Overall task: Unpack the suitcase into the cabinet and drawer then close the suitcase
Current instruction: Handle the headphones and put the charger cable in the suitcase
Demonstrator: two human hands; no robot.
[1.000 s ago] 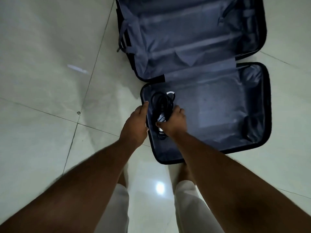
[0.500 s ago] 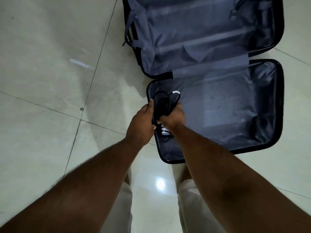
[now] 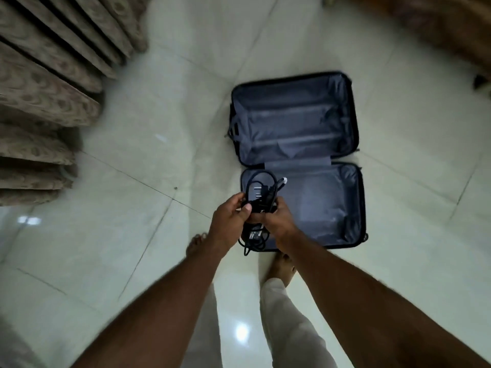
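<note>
Gripping a bundled black charger cable (image 3: 261, 193), both hands meet above the near left corner of the open suitcase (image 3: 297, 160). The left hand (image 3: 229, 217) curls round the bundle's left side with the thumb pressed on its front; the right hand (image 3: 277, 220) wraps round its lower right part. Loops of cord rise above the fingers, a plug and a pale connector tip show at the top, and more cord hangs below the hands, past the suitcase's near edge.

The suitcase lies flat on the tiled floor (image 3: 132, 208), both halves spread open and joined by a grey fabric hinge strip across the middle. Its grey lining shows in each half, with nothing else plainly visible inside. The near rim runs just in front of the person's bare feet (image 3: 280, 269), one of which sits close to that edge.

Folded curtains (image 3: 47, 96) stand along the left, well apart from the suitcase, with a wide stretch of bare tile between them. Tile also stretches to the right of the case. A blurred brown shape fills the top right corner; what it is cannot be told.
</note>
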